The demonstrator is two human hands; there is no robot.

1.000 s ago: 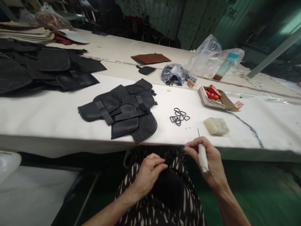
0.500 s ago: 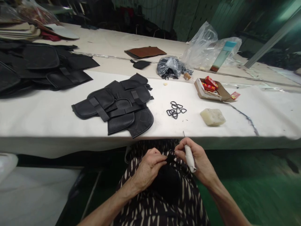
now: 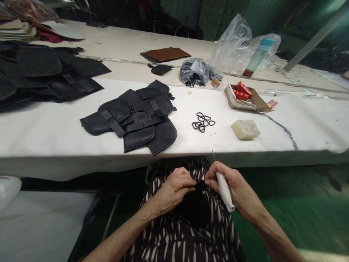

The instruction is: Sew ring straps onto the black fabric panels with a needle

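On my lap lies a black leather piece (image 3: 195, 207), dark against the patterned cloth, so its outline is hard to make out. My left hand (image 3: 174, 191) pinches its upper edge between thumb and fingers. My right hand (image 3: 231, 180) is closed around an awl (image 3: 225, 193) with a white wrapped handle; its thin metal tip points up toward the table edge. The right thumb and forefinger also meet at the piece's edge, close to the left fingertips. Whatever small part they pinch there is hidden. Black D-rings (image 3: 203, 122) lie loosely grouped on the table ahead.
Stitched black leather pieces (image 3: 139, 127) overlap near the table's front edge, with a bigger pile (image 3: 40, 72) at left. Rightward are a wax block (image 3: 245, 130) and a cardboard box (image 3: 240, 103) with red packets. Behind stand a plastic bag (image 3: 194, 71) of rings and a bottle (image 3: 259, 58).
The view has shifted slightly. My right hand has turned a little, and the awl's handle end now sits lower and farther right. Both hands remain at the black leather piece.
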